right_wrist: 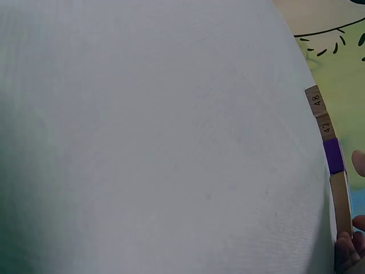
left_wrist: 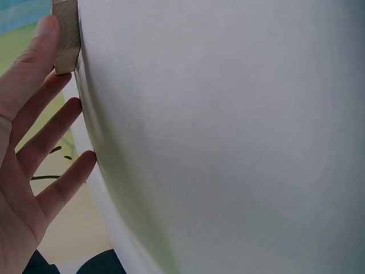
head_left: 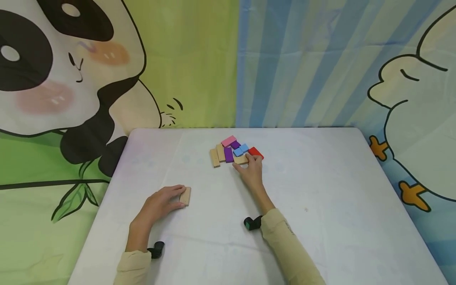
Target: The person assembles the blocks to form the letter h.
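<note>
Legibly, "48" and "42" mark tan wooden blocks (right_wrist: 326, 127) left of the right hand (head_left: 253, 172), which grips a long tan wooden block (head_left: 240, 160); the left hand (head_left: 162, 204) pinches a pale wooden block (head_left: 186, 196). A white table (head_left: 320, 198) spreads beneath, panda-printed fabric (head_left: 189, 59) beyond.

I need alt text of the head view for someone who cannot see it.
A person's left hand holds a wooden block at a white table; their right hand touches a pale block in a cluster of pink, purple, blue, red and pale blocks.
</note>
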Motion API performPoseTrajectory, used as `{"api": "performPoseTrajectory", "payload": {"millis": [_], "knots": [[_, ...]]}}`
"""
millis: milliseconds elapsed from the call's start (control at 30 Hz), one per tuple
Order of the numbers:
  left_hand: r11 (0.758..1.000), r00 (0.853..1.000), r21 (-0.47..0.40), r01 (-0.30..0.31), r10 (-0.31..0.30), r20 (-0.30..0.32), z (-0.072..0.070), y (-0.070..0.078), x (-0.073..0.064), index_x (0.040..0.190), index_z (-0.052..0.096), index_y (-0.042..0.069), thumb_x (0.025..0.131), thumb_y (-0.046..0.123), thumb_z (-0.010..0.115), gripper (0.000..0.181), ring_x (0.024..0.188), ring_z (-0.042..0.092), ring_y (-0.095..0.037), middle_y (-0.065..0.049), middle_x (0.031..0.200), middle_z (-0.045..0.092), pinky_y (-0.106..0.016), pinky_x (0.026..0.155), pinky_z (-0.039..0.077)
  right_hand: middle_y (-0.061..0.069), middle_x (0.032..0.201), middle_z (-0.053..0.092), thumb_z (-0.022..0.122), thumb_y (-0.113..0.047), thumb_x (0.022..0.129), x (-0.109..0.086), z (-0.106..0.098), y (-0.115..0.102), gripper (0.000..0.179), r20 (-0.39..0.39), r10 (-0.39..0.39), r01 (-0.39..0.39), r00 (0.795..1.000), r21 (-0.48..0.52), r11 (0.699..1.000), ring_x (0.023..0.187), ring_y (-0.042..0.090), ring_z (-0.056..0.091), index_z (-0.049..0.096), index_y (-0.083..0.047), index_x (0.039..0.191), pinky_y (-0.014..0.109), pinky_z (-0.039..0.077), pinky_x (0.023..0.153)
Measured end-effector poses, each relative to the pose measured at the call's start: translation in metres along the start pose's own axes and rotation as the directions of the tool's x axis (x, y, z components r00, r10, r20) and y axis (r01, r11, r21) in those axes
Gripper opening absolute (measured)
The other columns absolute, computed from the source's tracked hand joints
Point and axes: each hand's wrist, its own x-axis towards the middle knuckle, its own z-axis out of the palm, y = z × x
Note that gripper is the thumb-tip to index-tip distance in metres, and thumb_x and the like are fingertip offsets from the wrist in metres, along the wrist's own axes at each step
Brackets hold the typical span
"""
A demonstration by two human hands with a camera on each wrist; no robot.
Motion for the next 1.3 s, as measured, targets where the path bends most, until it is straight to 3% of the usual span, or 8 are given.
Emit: {"api": "performPoseTrajectory", "payload": {"millis": [233, 367, 600, 1300], "knots": [[1.0, 1.0, -0.008, -0.011, 0.01, -0.011, -0.0008, -0.0014, 0.0, 0.137, 0.056, 0.014, 0.081, 0.034, 0.075, 0.062, 0.131, 0.05, -0.034, -0.008, 0.141, 0.056, -0.055, 0.102, 0.041, 0.016, 0.121, 0.046, 0.079, -0.037, 0.079, 0.0068, 0.0028, -0.0002, 0.067, -0.042, -0.044, 0.041, 0.998, -0.079, 0.996, 0.111, 0.029, 0.048, 0.052, -0.002, 0.13, 0.042, 0.045, 0.096], [1.0, 1.0, -0.004, 0.008, -0.008, 0.009, -0.0002, -0.0016, 0.0003, 0.138, 0.055, 0.015, 0.082, 0.034, 0.074, 0.063, 0.132, 0.048, -0.034, -0.007, 0.143, 0.054, -0.055, 0.103, 0.04, 0.016, 0.121, 0.047, 0.079, -0.037, 0.079, 0.0079, 0.004, 0.0001, 0.07, -0.04, -0.022, 0.017, 0.999, -0.114, 0.993, 0.11, 0.028, 0.047, 0.049, 0.0, 0.131, 0.041, 0.045, 0.094], [1.0, 1.0, -0.006, 0.017, -0.017, 0.004, 0.0, -0.0011, -0.0002, 0.138, 0.055, 0.016, 0.081, 0.033, 0.075, 0.063, 0.133, 0.048, -0.034, -0.006, 0.143, 0.054, -0.056, 0.103, 0.04, 0.016, 0.119, 0.046, 0.076, -0.039, 0.081, 0.0062, 0.0054, 0.0016, 0.071, -0.013, 0.019, -0.02, 1.0, -0.127, 0.992, 0.109, 0.027, 0.045, 0.048, 0.001, 0.132, 0.039, 0.045, 0.094], [1.0, 1.0, 0.005, -0.005, 0.005, -0.002, -0.0005, -0.0009, 0.001, 0.137, 0.056, 0.014, 0.081, 0.031, 0.075, 0.062, 0.131, 0.049, -0.034, -0.007, 0.142, 0.055, -0.055, 0.102, 0.041, 0.017, 0.123, 0.044, 0.078, -0.035, 0.08, 0.0004, 0.0056, 0.0013, 0.074, -0.016, -0.007, 0.005, 1.0, -0.153, 0.988, 0.113, 0.03, 0.043, 0.047, 0.002, 0.136, 0.04, 0.043, 0.094]]}}
